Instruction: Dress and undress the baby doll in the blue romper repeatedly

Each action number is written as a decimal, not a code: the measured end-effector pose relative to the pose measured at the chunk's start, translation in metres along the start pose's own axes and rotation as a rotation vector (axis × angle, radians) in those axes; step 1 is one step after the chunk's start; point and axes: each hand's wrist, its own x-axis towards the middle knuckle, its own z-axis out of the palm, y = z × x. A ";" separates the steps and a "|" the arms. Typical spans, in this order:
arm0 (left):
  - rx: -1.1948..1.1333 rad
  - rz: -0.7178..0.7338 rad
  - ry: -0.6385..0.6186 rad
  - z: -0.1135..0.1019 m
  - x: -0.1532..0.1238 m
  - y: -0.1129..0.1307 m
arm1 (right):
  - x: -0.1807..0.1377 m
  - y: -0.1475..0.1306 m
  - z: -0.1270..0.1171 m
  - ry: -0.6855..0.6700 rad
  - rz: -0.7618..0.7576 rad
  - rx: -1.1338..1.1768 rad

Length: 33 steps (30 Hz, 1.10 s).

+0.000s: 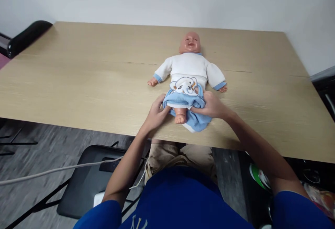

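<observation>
A baby doll (190,43) lies on its back on the table, head towards the wall, wearing a white long-sleeved top (188,64) with blue cuffs. Blue and white doll pants (184,100) with a cartoon animal face are bunched around its legs. One bare doll foot (180,116) sticks out of the bunched cloth towards me; the other foot is hidden. My left hand (157,114) pinches the pants' edge left of that foot. On the right side, my right hand (212,105) grips the same opening between thumb and fingers.
The wooden table (91,72) meets a white wall at the back. A black folding chair (83,183) stands below at left, with a cable (62,169) crossing it. Black chair parts (28,37) show at the far left. Several items sit below the table at right.
</observation>
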 end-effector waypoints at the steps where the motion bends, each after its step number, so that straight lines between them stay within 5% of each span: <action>1: 0.007 0.000 -0.040 -0.006 0.002 0.001 | -0.001 0.003 -0.004 -0.011 0.018 0.048; 8: 0.006 0.090 -0.116 -0.031 0.005 -0.001 | -0.013 0.028 -0.007 0.125 0.259 0.535; 13: 0.185 0.187 -0.111 -0.026 0.033 0.031 | -0.016 0.036 -0.006 0.105 0.358 0.816; 19: 0.572 0.172 -0.555 -0.004 0.105 0.085 | -0.018 0.044 -0.017 0.058 0.335 0.722; 23: 0.645 0.062 -0.891 0.012 0.150 0.095 | -0.020 0.045 -0.032 -0.200 0.298 0.548; 25: 0.688 0.017 -0.951 0.017 0.164 0.094 | -0.022 0.043 -0.037 -0.292 0.281 0.512; 29: 0.611 0.102 -1.019 0.021 0.173 0.092 | -0.026 0.039 -0.036 -0.093 0.247 0.578; 33: 0.270 0.149 -1.185 0.025 0.173 0.085 | -0.028 0.041 -0.033 0.030 0.226 0.606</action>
